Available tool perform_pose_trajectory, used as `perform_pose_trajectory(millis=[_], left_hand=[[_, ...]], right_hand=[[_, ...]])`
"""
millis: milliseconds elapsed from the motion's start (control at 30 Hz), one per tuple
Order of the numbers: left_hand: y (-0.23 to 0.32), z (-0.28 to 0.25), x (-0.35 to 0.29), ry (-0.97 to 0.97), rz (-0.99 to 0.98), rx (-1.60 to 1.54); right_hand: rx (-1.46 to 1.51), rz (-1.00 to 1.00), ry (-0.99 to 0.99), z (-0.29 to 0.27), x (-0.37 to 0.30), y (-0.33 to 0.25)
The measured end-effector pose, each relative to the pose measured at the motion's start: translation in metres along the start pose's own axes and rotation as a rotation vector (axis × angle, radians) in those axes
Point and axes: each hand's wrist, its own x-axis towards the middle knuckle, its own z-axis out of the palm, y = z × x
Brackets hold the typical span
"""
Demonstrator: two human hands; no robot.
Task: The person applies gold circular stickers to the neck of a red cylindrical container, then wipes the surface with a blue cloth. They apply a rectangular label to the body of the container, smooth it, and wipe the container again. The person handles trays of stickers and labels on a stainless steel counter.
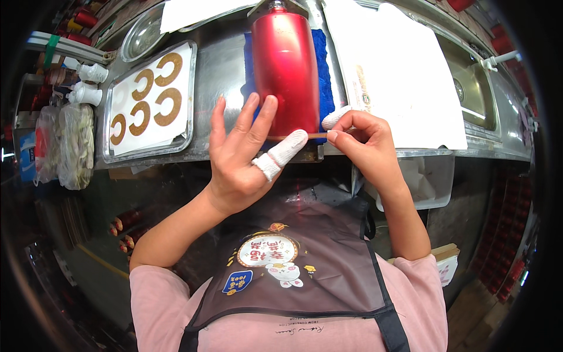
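Observation:
A shiny red bottle-shaped vessel lies on a blue cloth, its narrow neck pointing away from me. Across its near end runs a thin brownish strip. My right hand pinches the strip's right end between thumb and a finger; one of its fingers wears a white finger cover. My left hand is at the vessel's near left side with its fingers spread. Its thumb, in a white cover, lies against the near end by the strip. What is under that thumb is hidden.
At left, a metal tray holds several gold C-shaped pieces on a white sheet. White bottles and plastic bags stand beyond it. White sheets cover the counter at right, beside a metal sink. A plastic bin sits below the counter edge.

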Motion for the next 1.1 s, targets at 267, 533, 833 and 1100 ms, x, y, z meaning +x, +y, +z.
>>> perform_pose_trajectory(millis=[267,533,833,1100], left_hand=[[0.008,0.022,0.013,0.098,-0.085,-0.007],[-0.005,0.013,-0.031,0.107,-0.269,-0.326],[-0.010,0.016,-0.053,0.001,-0.200,-0.243],[-0.011,0.014,-0.045,-0.003,-0.135,-0.213]], right_hand=[[-0.062,-0.079,0.018,0.007,0.006,0.009],[-0.039,-0.006,-0.020,0.003,-0.006,-0.007],[-0.064,-0.114,0.004,0.006,-0.023,-0.034],[-0.049,-0.044,0.060,-0.003,-0.014,-0.018]])
